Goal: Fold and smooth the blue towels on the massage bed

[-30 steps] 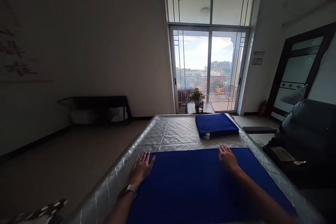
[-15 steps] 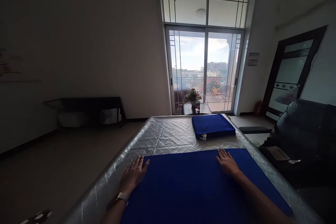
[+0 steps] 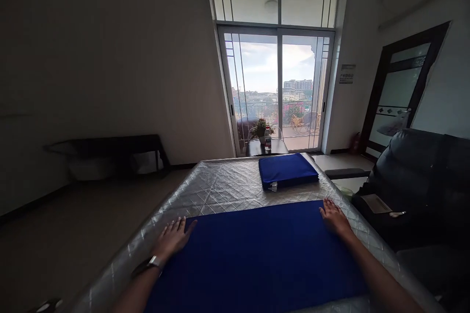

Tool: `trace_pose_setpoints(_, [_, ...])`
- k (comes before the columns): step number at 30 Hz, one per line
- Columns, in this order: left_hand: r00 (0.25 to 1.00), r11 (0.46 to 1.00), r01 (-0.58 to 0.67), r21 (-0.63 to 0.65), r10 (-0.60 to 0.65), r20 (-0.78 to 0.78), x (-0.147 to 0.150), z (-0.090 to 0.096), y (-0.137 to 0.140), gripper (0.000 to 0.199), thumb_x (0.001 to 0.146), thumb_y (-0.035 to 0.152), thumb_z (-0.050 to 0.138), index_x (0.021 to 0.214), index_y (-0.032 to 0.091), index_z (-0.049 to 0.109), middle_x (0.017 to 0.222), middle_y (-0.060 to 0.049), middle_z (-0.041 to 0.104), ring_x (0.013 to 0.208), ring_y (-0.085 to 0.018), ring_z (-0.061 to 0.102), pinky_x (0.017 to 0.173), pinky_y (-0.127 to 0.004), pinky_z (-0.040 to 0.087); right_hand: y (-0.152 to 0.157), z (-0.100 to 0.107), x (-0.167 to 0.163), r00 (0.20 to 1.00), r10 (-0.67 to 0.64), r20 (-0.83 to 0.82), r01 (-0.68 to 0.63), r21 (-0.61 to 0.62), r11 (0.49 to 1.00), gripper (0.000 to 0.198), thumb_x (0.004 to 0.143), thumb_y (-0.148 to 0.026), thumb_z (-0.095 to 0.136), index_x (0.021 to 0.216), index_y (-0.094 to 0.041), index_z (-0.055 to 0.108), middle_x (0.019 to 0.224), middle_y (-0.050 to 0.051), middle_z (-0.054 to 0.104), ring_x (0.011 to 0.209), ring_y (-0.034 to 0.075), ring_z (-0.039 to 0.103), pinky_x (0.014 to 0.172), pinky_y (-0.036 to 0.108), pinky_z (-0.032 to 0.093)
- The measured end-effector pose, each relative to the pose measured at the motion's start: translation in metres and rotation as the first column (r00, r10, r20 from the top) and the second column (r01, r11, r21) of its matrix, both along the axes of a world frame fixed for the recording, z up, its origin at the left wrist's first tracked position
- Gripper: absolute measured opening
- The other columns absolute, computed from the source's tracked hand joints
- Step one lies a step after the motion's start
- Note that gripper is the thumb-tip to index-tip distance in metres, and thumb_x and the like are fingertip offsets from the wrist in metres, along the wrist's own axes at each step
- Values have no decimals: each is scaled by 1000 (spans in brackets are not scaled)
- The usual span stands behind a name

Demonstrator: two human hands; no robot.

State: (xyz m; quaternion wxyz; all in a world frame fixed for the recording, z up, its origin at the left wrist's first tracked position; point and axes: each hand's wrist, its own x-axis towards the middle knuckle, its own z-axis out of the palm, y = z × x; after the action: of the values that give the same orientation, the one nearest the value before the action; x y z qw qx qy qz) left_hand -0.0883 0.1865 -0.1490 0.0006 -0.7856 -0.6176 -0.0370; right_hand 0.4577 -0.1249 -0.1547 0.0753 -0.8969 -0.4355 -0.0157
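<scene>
A dark blue cloth (image 3: 257, 254) lies spread flat on a table with a silvery quilted cover (image 3: 216, 181). My left hand (image 3: 172, 237), with a watch on its wrist, rests open at the cloth's far left corner, fingers reaching onto the silvery cover. At the far right corner my right hand (image 3: 335, 217) lies flat, fingers stretched out over the cloth's edge. Beyond the spread cloth sits a folded blue cloth (image 3: 288, 170) with a small white tag at its near left corner; neither hand touches it.
A dark side table (image 3: 275, 147) holds a potted plant (image 3: 260, 128) and a bottle (image 3: 268, 139) before the sliding glass door (image 3: 253, 73). To the right stands a black armchair (image 3: 422, 181) with a card on it. A low dark bench (image 3: 113, 154) stands along the left wall.
My right hand has slid right across the cloth to its far right corner. The left hand stays at the left corner. The view has shifted slightly.
</scene>
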Motion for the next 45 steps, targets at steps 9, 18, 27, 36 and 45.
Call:
trace_pose_setpoints(9, [817,816,560,144,-573,69,185,3,-94,66,104,52,21,158,17,34,165,-10,33,154,-23,24,125,-43,23,2,-8,7,1000,-7,10,6,14,1000,68,101,-40,22,160,-6,27,167,9,23,155,20,16,126,39,10])
trace_pose_setpoints(18, [840,853,520,44,-520,154,162,-10,-88,74,102,61,20,159,15,32,166,-12,27,155,-27,20,127,-49,17,2,-6,5,1000,-9,11,9,8,1000,68,101,-42,22,160,-7,28,167,10,23,155,21,17,125,40,12])
trace_pose_setpoints(27, [964,973,228,36,-231,130,34,-6,-26,78,100,63,23,158,11,32,166,-13,26,155,-28,22,126,-50,18,14,34,-25,995,-37,90,44,-67,997,62,96,-25,29,153,-2,41,160,20,34,152,31,26,124,50,11])
trace_pose_setpoints(36, [962,967,235,98,-246,120,35,-6,-29,76,99,60,24,156,12,37,164,-13,32,154,-29,26,124,-51,22,104,38,-213,847,518,-117,-512,84,855,68,103,-44,19,159,-7,29,166,10,23,154,22,18,126,39,13])
trace_pose_setpoints(45, [963,970,228,87,-238,123,33,-11,-26,77,99,61,22,156,11,36,165,-13,31,154,-28,24,125,-50,19,69,22,-137,929,359,-89,-362,-21,932,69,104,-49,15,162,-11,22,167,5,19,155,19,12,126,39,7])
